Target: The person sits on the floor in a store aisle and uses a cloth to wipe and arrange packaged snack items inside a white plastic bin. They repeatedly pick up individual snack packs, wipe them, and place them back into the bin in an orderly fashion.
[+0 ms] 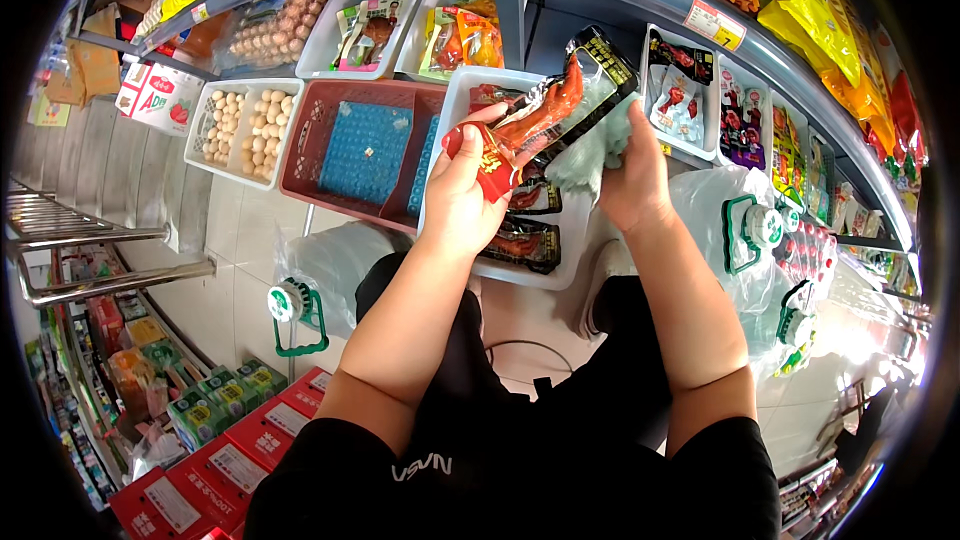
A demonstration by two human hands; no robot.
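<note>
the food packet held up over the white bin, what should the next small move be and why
Probably a wipe along the food packet with the pale cloth: the left hand grips its red end, while the right hand has the cloth bunched up against its black end, above the white bin.

left grip [462,190]: food packet [543,118] | right grip [640,180]: pale cloth [588,155] | white bin [577,225] beneath
</note>
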